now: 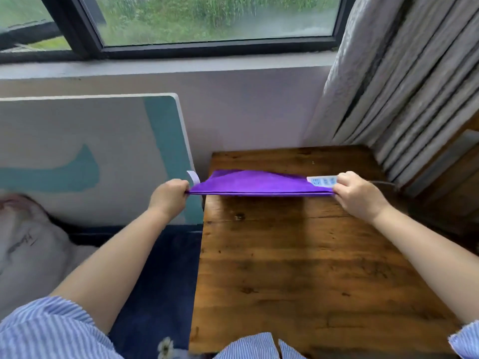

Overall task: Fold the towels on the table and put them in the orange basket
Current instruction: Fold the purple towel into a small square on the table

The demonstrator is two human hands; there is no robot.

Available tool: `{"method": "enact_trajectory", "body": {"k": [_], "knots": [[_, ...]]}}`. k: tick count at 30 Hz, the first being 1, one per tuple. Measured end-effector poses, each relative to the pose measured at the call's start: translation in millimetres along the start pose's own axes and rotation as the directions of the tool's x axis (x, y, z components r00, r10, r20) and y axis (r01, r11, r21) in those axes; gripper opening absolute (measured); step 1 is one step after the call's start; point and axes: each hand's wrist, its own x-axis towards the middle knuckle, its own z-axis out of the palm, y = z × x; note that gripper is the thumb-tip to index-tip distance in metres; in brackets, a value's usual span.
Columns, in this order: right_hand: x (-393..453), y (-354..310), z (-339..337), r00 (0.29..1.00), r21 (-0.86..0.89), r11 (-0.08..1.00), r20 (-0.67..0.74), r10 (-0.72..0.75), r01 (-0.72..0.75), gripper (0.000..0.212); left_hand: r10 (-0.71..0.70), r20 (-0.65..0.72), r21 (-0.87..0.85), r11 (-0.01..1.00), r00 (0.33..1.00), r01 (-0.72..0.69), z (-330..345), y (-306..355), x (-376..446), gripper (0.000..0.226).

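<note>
Head view: your left hand (pixel 169 194) and right hand (pixel 356 194) each pinch an end of the purple towel (pixel 255 183), stretched taut and raised over the far part of the wooden table (pixel 298 268). No orange basket shows. Its left end overhangs the table edge; loosen either pinch and the doubled layers could slide apart.

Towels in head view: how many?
1. A purple towel, stretched flat above the far part of the wooden table, left hand pinching one end, right hand the other. No orange basket in view; other towels may be out of frame.
</note>
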Motion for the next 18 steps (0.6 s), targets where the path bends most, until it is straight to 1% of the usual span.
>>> {"method": "enact_trajectory", "body": {"k": [2, 3, 4, 5, 6, 8, 10, 11, 12, 13, 14, 15, 16, 18], "knots": [[-25, -23, 14, 0.99, 0.048, 0.997, 0.126, -0.061, 0.056, 0.032, 0.053, 0.158, 0.09, 0.994, 0.986, -0.067, 23, -8, -30, 0.021], [-38, -35, 22, 0.974, 0.066, 0.996, 0.213, -0.08, 0.067, 0.029, 0.072, 0.237, 0.123, 0.987, 0.969, -0.104, 34, -11, -44, 0.02], [-48, -48, 29, 0.945, 0.084, 0.996, 0.32, -0.066, 0.041, 0.02, 0.082, 0.313, 0.157, 0.978, 0.946, -0.136, 42, -13, -56, 0.02], [-61, -59, 38, 0.906, 0.094, 0.996, 0.421, -0.046, 0.007, 0.016, 0.099, 0.382, 0.178, 0.968, 0.919, -0.178, 50, -14, -67, 0.019], [-74, -67, 50, 0.859, 0.109, 0.994, 0.511, -0.045, -0.013, 0.02, 0.114, 0.446, 0.193, 0.956, 0.888, -0.22, 56, -14, -75, 0.019], [-96, -89, 64, 0.737, 0.163, 0.985, 0.673, -0.069, -0.058, 0.027, 0.13, 0.594, 0.184, 0.939, 0.794, -0.292, 69, -15, -95, 0.015], [-110, -111, 69, 0.62, 0.188, 0.98, 0.778, -0.105, -0.07, 0.025, 0.133, 0.708, 0.162, 0.925, 0.693, -0.343, 81, -17, -114, 0.012], [-116, -119, 71, 0.571, 0.206, 0.975, 0.811, -0.126, -0.078, 0.021, 0.124, 0.748, 0.147, 0.927, 0.652, -0.345, 87, -19, -123, 0.015], [-121, -126, 73, 0.529, 0.224, 0.97, 0.837, -0.144, -0.091, 0.015, 0.105, 0.786, 0.136, 0.932, 0.61, -0.335, 92, -22, -130, 0.011], [-125, -134, 71, 0.494, 0.244, 0.965, 0.853, -0.166, -0.097, 0.011, 0.098, 0.807, 0.111, 0.943, 0.583, -0.313, 97, -27, -138, 0.01], [-132, -141, 72, 0.472, 0.259, 0.958, 0.865, -0.174, -0.122, 0.022, 0.096, 0.821, 0.086, 0.954, 0.563, -0.288, 102, -31, -145, 0.018], [-134, -145, 70, 0.451, 0.266, 0.953, 0.875, -0.175, -0.146, 0.032, 0.1, 0.828, 0.061, 0.962, 0.552, -0.266, 104, -35, -148, 0.021], [-140, -150, 71, 0.424, 0.26, 0.947, 0.891, -0.161, -0.188, 0.036, 0.112, 0.834, 0.022, 0.972, 0.541, -0.235, 107, -40, -155, 0.017], [-146, -155, 70, 0.385, 0.247, 0.921, 0.915, -0.12, -0.3, 0.035, 0.12, 0.84, -0.031, 0.984, 0.53, -0.173, 111, -45, -161, 0.004]]}}
